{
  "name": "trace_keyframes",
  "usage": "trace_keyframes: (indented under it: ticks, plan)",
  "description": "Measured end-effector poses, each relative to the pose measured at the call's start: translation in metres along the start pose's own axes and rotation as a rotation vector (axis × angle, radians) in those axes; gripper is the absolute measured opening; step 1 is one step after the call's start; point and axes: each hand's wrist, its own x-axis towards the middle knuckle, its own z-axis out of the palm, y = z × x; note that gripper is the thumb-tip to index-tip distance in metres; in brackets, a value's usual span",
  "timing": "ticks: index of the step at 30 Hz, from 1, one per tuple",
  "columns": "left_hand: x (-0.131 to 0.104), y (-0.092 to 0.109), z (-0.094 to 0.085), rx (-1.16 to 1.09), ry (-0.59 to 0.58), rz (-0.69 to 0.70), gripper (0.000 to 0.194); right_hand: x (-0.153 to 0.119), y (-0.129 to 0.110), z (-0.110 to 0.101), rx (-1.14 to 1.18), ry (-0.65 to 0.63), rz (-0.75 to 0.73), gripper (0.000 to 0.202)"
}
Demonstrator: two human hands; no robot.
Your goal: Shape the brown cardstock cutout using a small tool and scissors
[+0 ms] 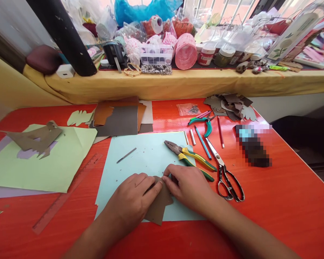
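Note:
Low over the light blue sheet [143, 154], a brown cut piece of leather-like sheet [160, 205] is held between both hands. My left hand [137, 196] pinches its left and upper part, thumb on top. At its upper right edge, the fingertips of my right hand [185, 183] are closed together on the piece; any small part between them is hidden. Combination pliers [183, 151] with yellow-green handles lie just beyond my right hand. A thin metal rod [126, 155] rests on the blue sheet, with small specks about it.
Large scissors [221, 169], a blue pencil [203, 142] and green-handled pliers [207, 126] lie to the right. Farther back are brown scraps [229, 106] and a small bag [188, 109]. Green paper [62, 158] and a clear ruler [67, 192] lie left. A crowded sill [162, 84] borders the table.

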Motion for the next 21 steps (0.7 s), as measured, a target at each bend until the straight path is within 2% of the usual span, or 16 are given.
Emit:
trace_keyframes:
  ticks: [8,15,21]
  plan:
    - [0.0040,0.0020,-0.0020,0.005,-0.040,-0.021,0.037,0.0001,0.0009,0.0003,0.007,-0.001,-0.005,0.011]
    - [0.0037,0.0022,-0.0005,-0.011,-0.009,-0.037,0.034,0.0006,-0.0001,0.0004,0.014,0.006,-0.001,0.010]
    - [0.0061,0.0033,-0.0036,-0.107,-0.067,-0.104,0.027,0.0001,0.0007,0.0026,-0.002,0.015,0.000,0.010]
